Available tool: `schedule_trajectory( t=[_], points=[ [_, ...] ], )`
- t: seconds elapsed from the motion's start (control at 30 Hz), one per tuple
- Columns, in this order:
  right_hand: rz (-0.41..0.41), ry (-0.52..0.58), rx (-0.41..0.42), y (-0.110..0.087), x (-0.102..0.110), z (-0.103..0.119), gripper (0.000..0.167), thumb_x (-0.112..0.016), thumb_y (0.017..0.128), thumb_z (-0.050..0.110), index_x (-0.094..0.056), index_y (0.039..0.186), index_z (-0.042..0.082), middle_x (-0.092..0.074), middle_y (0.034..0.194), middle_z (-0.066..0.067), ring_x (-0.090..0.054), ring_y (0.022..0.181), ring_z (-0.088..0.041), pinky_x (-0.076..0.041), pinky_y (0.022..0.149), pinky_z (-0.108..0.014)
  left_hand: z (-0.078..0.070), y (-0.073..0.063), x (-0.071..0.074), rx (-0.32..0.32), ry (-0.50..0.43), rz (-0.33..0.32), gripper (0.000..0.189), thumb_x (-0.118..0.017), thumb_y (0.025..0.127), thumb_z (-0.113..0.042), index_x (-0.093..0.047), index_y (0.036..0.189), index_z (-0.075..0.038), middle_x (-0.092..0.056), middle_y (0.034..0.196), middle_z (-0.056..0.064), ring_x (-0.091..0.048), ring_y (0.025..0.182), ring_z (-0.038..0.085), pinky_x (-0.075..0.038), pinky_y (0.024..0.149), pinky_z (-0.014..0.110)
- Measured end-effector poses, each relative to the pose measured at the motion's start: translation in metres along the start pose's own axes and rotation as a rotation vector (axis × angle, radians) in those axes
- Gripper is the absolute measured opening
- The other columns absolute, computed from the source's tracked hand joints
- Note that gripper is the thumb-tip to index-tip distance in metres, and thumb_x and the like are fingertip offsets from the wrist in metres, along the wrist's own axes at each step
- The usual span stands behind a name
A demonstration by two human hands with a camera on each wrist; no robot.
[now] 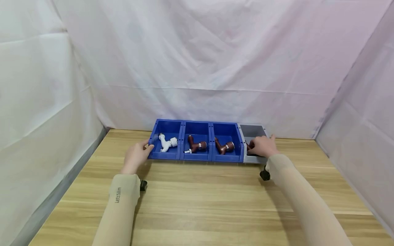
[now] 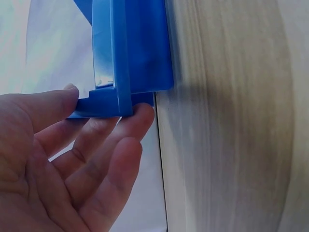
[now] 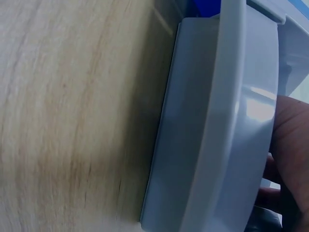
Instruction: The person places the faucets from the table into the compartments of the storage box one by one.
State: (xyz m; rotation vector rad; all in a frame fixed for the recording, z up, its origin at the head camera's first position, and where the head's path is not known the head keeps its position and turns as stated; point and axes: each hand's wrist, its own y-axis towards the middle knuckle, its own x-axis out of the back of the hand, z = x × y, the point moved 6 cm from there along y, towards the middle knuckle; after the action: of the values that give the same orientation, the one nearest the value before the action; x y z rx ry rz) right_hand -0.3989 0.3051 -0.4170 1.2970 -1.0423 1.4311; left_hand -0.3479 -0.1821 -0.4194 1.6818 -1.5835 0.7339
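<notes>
My left hand (image 1: 136, 155) holds the outer corner of the leftmost blue bin (image 1: 164, 156), thumb over the rim and fingers against the outside, as the left wrist view confirms. A white tap (image 1: 167, 142) lies in that bin. Two more blue bins each hold a dark red tap, one in the second bin (image 1: 196, 145) and one in the third (image 1: 224, 147). At the right end, my right hand (image 1: 264, 146) reaches into the grey bin (image 1: 253, 159). Its fingers grip another dark red tap (image 1: 248, 145), mostly hidden behind the hand.
The bins stand side by side in a row at the back of a wooden table (image 1: 197, 198). White cloth (image 1: 197, 61) hangs behind them and along both sides. A small black device is strapped at each wrist.
</notes>
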Motion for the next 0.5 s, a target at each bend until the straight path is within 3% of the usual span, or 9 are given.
schedule_trajectory(
  t=[0.5],
  points=[
    [-0.014, -0.023, 0.007, 0.0017, -0.0044, -0.0054, 0.015, -0.076, 0.08, 0.038, -0.071, 0.074, 0.025, -0.062, 0.067, 0.01, -0.06, 0.081, -0.028, 0.001, 0.096, -0.078, -0.0022, -0.0026, 0.0001, 0.003, -0.017, 0.025, 0.05, -0.05, 0.101, -0.033, -0.05, 0.141, -0.003, -0.065, 0.108, 0.02, -0.059, 0.088, 0.031, -0.044, 0.071, 0.044]
  ],
)
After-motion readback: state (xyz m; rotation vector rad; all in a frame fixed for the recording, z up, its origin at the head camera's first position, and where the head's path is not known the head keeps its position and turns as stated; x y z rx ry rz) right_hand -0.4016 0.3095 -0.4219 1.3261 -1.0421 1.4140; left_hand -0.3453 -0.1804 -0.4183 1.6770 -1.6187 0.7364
